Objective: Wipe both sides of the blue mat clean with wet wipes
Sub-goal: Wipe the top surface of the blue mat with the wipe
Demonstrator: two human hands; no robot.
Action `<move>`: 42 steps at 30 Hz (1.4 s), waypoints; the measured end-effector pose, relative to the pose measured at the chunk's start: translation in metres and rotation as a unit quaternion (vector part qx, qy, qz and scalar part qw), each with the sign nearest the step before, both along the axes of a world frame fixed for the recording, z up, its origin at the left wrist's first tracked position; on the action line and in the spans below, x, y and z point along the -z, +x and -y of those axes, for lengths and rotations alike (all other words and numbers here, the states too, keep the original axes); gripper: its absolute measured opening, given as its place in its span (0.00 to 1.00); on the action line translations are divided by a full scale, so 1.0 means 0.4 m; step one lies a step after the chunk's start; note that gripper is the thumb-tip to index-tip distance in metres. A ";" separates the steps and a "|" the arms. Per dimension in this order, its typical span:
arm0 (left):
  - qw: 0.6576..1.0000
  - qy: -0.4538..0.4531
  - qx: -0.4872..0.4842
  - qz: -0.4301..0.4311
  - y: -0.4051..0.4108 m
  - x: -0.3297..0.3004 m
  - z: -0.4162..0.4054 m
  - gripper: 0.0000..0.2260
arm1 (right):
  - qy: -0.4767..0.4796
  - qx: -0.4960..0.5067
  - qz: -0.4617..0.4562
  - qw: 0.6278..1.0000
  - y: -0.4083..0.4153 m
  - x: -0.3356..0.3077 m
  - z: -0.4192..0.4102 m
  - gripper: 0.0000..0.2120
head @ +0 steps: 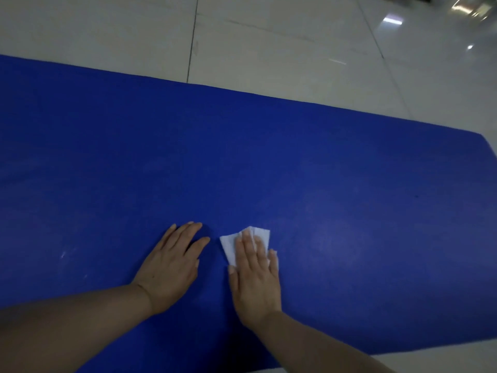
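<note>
Your right hand presses the wet wipe flat-fingered onto the blue mat; your left hand rests flat beside it, fingers straight.

The mat looks matt and faintly grained, likely foam or rubber, with a few pale scuffs near its left side. The wipe is thin white non-woven cloth, soft and creased. The floor is pale tile, smooth and glossy, mirroring lights at far right.
</note>
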State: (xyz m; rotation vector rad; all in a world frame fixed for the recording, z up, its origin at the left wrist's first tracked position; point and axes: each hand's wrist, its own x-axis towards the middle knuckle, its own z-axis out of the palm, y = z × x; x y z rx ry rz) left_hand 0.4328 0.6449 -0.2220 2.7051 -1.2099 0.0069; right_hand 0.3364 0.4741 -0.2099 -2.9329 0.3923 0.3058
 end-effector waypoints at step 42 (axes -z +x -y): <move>0.999 -0.028 0.004 -0.031 -0.078 0.013 0.039 0.21 | -0.006 0.135 -0.068 0.989 -0.212 -0.023 0.031 0.34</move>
